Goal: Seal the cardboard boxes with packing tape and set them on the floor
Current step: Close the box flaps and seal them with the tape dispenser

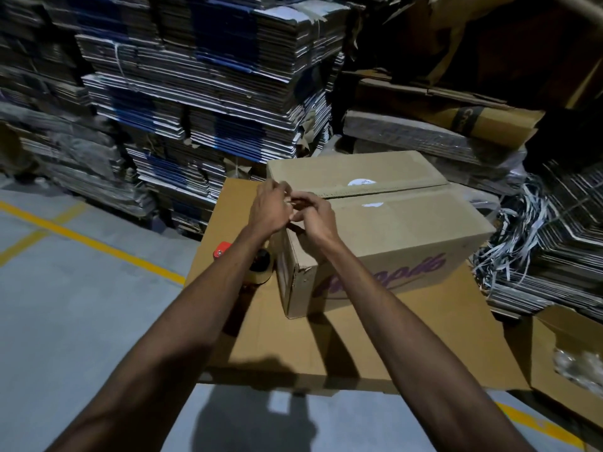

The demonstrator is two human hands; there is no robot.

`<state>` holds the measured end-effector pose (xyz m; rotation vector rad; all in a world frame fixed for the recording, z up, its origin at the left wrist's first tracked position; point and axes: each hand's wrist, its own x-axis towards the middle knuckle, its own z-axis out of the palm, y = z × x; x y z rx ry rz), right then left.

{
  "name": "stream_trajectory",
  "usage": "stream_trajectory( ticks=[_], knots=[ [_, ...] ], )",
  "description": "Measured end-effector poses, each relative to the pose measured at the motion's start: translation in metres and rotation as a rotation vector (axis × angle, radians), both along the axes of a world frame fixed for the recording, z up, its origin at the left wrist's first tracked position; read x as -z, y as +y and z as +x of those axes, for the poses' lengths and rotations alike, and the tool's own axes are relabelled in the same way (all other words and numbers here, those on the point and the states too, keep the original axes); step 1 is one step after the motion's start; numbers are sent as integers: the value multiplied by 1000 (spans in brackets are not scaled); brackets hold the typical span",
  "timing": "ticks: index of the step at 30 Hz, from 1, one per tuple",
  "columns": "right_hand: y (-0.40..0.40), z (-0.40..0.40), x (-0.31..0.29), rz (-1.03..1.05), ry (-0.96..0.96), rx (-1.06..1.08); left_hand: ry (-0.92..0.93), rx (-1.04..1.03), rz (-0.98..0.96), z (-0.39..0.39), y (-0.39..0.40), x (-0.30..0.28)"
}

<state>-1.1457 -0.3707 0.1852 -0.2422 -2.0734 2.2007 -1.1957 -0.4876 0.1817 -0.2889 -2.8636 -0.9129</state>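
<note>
A brown cardboard box with purple lettering on its side stands on a larger flat cardboard box. Its top flaps are folded down, and the seam between them runs away from me. My left hand and my right hand meet at the near-left end of that seam, fingers pinched together at the box's top edge. What they pinch is too small to tell. A tape dispenser with a red part and a roll of brown tape lies on the lower box, just left of the upper one, partly behind my left forearm.
Tall stacks of flattened cartons stand behind the boxes. More flat cardboard and loose white strapping lie at the right. An open carton sits at the lower right. Grey floor with yellow lines spreads to the left and near me.
</note>
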Motion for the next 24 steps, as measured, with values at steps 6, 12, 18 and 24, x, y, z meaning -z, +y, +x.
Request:
stream_trajectory(
  ticks=[6, 12, 18, 24],
  knots=[
    [112, -39, 6, 1095, 128, -46, 108, 77, -238, -6, 11, -3],
    [129, -63, 9, 1238, 136, -55, 139, 209, -514, -21, 43, -17],
    [146, -82, 11, 1100, 243, -149, 73, 356, -386, -62, 76, -11],
    [240, -94, 13, 1138, 54, 188, 98, 454, -316, -94, 115, -8]
  ],
)
